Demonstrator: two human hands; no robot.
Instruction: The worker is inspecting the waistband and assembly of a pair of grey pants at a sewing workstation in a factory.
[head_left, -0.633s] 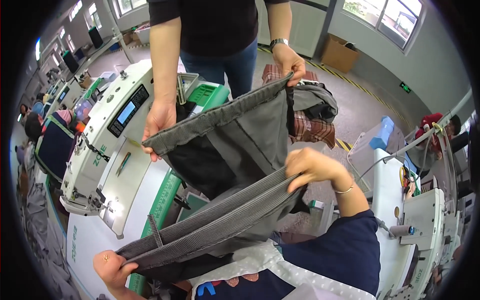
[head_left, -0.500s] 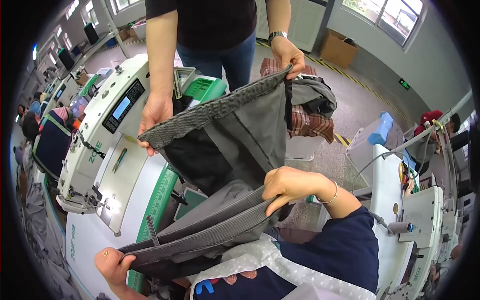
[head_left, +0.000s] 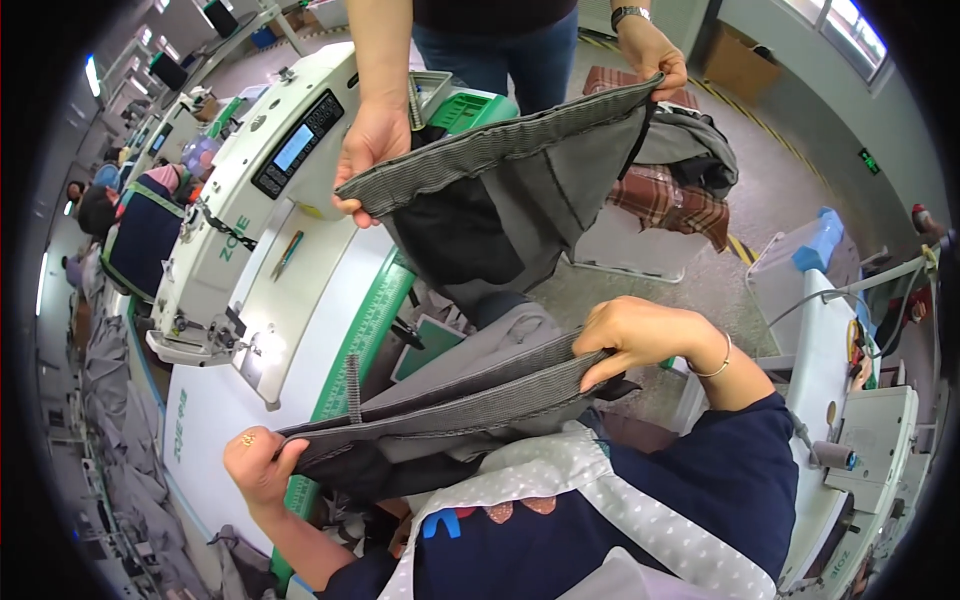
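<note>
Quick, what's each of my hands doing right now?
Left hand: closed, gripping one end of the grey garment's waistband.
Right hand: closed, gripping its other end.

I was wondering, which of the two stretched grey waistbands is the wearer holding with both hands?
The lower grey waistband, nearest the camera: the left hand and right hand pinch its ends. The upper waistband is held by the standing co-worker.

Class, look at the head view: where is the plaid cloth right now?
The plaid cloth hangs upper right of centre, under a dark garment, just right of the grey fabric that the standing person holds up.
</note>
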